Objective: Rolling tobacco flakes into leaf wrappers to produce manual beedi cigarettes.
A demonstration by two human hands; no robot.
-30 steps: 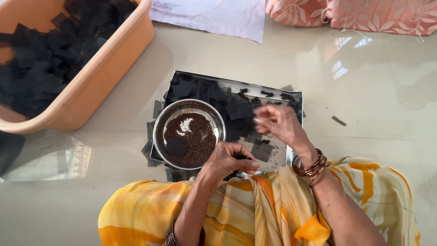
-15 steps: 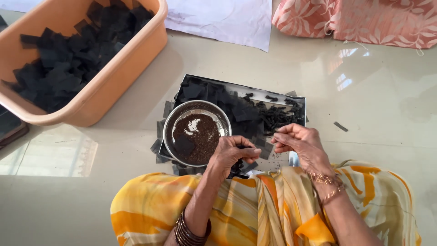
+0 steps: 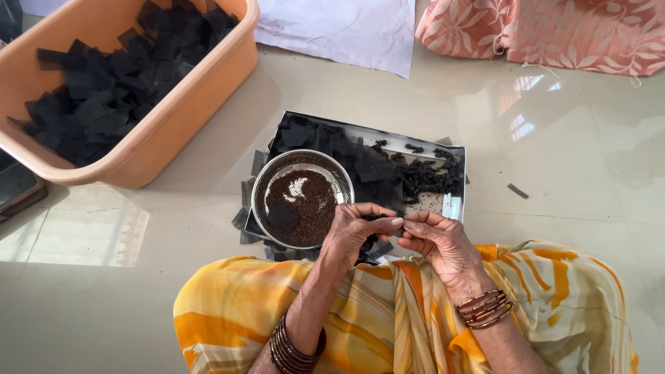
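- Orange plastic tub (image 3: 173, 131) at upper left, full of black squares.
- Steel tray (image 3: 454, 204) carries a steel bowl (image 3: 303, 197) of dark grains.
- Left hand (image 3: 357, 232) and right hand (image 3: 440, 242) meet fingertip to fingertip, pinching a black piece (image 3: 377, 219) just beside the bowl.

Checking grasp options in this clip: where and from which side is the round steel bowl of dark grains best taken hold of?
Probably the steel bowl is best pinched at its bare far-left rim, coming from above on the left: the left hand crowds its near-right edge, black squares on the tray lie right, and it sits upright, full.
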